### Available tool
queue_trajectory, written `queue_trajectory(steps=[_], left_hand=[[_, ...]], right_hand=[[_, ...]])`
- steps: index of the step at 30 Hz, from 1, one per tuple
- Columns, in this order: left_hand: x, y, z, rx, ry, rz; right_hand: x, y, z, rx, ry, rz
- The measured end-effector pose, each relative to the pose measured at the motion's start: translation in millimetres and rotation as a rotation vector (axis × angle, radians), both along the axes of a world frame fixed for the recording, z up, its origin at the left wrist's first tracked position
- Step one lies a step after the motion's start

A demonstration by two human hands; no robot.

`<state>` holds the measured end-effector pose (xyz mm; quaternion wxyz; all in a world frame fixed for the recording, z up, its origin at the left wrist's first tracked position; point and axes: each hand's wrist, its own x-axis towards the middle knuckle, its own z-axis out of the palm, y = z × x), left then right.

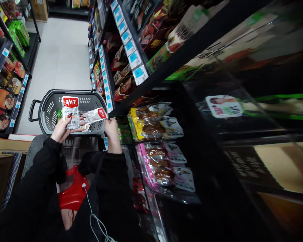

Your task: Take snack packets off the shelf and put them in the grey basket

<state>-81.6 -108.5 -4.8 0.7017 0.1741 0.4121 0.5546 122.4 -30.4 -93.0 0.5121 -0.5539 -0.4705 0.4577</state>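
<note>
I'm standing in a shop, in a grocery aisle: pale floor runs through the upper left of the frame between black shelving units. Blue-and-white price tags line the shelf edges at upper centre. Printed food tubs crowd the left edge, yellow-trimmed packs and pink-trimmed packs lie near the centre, and a grey shopping basket sits left of centre.

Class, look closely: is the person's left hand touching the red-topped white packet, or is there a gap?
Touching. The head view shows the left hand with its thumb on the front of the red-topped white packet.
</note>
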Motion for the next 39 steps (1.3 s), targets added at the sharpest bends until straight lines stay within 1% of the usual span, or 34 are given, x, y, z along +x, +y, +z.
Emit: queue_trajectory(steps=[2,3,6,7,8,10,12,13,15,18,20,24,27,29,31,33,34,35,36,38,39], left_hand=[[0.4,-0.5,-0.5,0.001,0.008,-0.006],[0.9,-0.8,-1.0,0.000,0.015,-0.009],[2.6,-1.5,-4.9,0.006,0.064,-0.035],[3.1,-1.4,-7.2,0.008,0.093,-0.055],[3.5,-1.2,-9.9,0.008,0.133,-0.072],[4.3,-0.2,-16.1,0.006,0.253,-0.081],[5.7,0.8,-21.9,0.010,0.367,-0.080],[6.8,1.0,-24.0,0.018,0.394,-0.093],[9.6,0.4,-26.2,0.040,0.370,-0.146],[13.6,-2.2,-25.6,0.065,0.267,-0.234],[15.0,-3.8,-24.4,0.071,0.249,-0.267],[15.6,-4.2,-22.2,0.073,0.285,-0.287],[15.1,-2.5,-19.7,0.077,0.354,-0.285],[13.1,-1.1,-18.0,0.067,0.460,-0.283],[8.5,-0.6,-17.3,0.010,0.564,-0.288],[1.4,-0.9,-17.9,-0.057,0.676,-0.248],[-2.8,-0.8,-18.6,-0.075,0.757,-0.206],[-7.0,-0.1,-19.3,-0.072,0.871,-0.154],[-10.8,1.5,-19.7,-0.072,1.006,-0.130],[-16.9,6.8,-19.1,-0.111,1.345,-0.184],[-19.2,10.1,-17.9,-0.138,1.518,-0.268]], right_hand=[[-3.2,-3.6,5.4,-0.044,-0.027,-0.011],[-7.1,-6.7,11.4,-0.079,-0.022,0.036],[-26.3,-17.9,35.5,-0.147,0.093,0.319],[-33.6,-21.5,43.4,-0.145,0.144,0.392],[-40.5,-24.6,50.2,-0.131,0.181,0.430],[-51.0,-28.9,59.9,-0.084,0.209,0.426],[-55.7,-31.0,64.8,-0.029,0.198,0.376],[-55.9,-31.5,66.2,-0.004,0.187,0.352],[-53.2,-32.1,68.8,0.034,0.173,0.330],[-46.8,-33.9,74.6,0.068,0.176,0.343],[-44.0,-35.6,79.5,0.077,0.182,0.349],[-42.3,-38.6,86.3,0.084,0.203,0.350],[-41.4,-37.7,83.3,0.073,0.206,0.355],[-41.0,-33.9,75.2,0.047,0.196,0.335],[-41.8,-27.6,63.1,0.011,0.183,0.283],[-43.4,-19.6,51.1,-0.046,0.136,0.227],[-43.9,-15.5,46.6,-0.090,0.082,0.200],[-43.9,-11.5,43.8,-0.149,-0.001,0.163],[-42.9,-8.2,43.2,-0.216,-0.112,0.106],[-37.5,-5.0,48.8,-0.295,-0.360,-0.033],[-32.8,-6.2,54.7,-0.301,-0.463,-0.070]])
